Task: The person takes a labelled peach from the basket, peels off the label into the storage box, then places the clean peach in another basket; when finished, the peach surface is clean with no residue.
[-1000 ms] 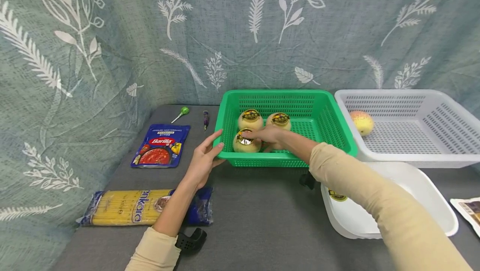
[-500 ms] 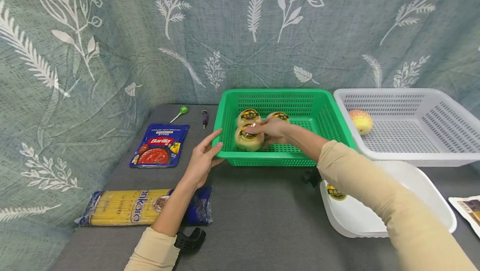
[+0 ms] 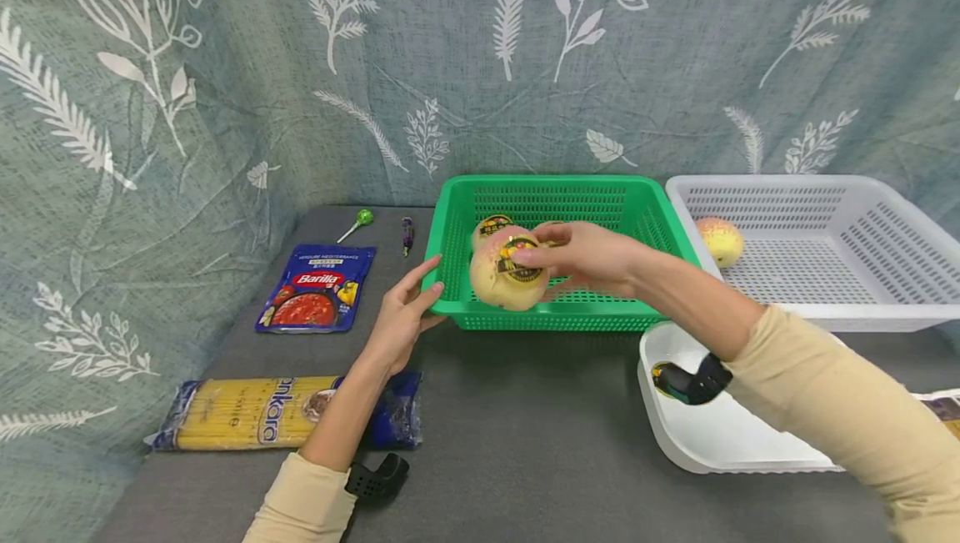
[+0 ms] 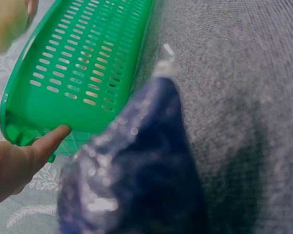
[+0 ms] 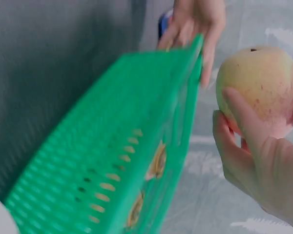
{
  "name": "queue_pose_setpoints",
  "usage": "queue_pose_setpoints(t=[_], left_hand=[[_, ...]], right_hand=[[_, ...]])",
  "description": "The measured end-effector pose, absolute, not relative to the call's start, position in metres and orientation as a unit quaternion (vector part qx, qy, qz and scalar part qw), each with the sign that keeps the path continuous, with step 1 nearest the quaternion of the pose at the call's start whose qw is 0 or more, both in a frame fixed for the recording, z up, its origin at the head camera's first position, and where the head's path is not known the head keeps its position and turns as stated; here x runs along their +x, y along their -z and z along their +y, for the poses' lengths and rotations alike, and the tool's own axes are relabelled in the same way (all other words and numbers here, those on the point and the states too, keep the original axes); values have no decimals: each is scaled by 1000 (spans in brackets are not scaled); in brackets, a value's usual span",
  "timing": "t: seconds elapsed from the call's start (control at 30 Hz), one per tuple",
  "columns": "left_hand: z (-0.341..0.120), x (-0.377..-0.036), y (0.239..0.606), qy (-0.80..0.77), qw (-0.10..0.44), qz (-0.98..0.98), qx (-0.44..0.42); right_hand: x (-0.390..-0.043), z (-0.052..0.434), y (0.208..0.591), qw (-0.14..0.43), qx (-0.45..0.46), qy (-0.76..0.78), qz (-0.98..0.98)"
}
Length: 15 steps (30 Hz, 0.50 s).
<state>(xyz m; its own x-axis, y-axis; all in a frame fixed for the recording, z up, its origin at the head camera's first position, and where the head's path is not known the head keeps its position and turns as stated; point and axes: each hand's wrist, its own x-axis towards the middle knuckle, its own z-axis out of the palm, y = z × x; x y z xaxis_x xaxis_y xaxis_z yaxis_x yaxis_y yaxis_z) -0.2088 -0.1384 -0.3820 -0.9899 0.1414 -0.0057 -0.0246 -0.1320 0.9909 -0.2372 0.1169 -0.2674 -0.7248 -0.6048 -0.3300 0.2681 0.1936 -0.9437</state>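
Note:
My right hand (image 3: 577,255) grips a pale yellow-pink fruit with a dark round sticker (image 3: 506,279) and holds it up above the front left part of the green basket (image 3: 600,322). In the right wrist view the fruit (image 5: 256,87) sits in my curled fingers (image 5: 244,134) beside the basket's wall (image 5: 122,161). My left hand (image 3: 401,318) rests with straight fingers against the basket's front left corner; the left wrist view shows a fingertip (image 4: 53,136) touching the green rim (image 4: 63,83). One more stickered fruit (image 3: 487,228) lies in the basket behind the held one.
A white basket (image 3: 885,318) at the right holds one fruit (image 3: 718,239). A white tray (image 3: 720,443) lies in front of it. To the left lie a Barilla sauce pouch (image 3: 317,289), a spaghetti packet (image 3: 255,414), a green lollipop (image 3: 360,222) and a small dark pen (image 3: 407,234).
My right hand has closed on a fruit inside the green basket and lifted it up and towards me, clear of the others. The left hand has stayed at the basket's corner.

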Motion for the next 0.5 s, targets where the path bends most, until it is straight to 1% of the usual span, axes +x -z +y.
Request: queue_pose_setpoints(t=[0.13,0.23,0.5], left_hand=[[-139,-209,382,-748,56,660,47],[-139,-210,382,-748,57,659,47],[-138,-210,381,-752,61,655,44]], right_hand=[[-208,130,279,359,-114,625,684],[-189,135,294,361,-100,623,686],[-153,138,343,364,-69,644,669]])
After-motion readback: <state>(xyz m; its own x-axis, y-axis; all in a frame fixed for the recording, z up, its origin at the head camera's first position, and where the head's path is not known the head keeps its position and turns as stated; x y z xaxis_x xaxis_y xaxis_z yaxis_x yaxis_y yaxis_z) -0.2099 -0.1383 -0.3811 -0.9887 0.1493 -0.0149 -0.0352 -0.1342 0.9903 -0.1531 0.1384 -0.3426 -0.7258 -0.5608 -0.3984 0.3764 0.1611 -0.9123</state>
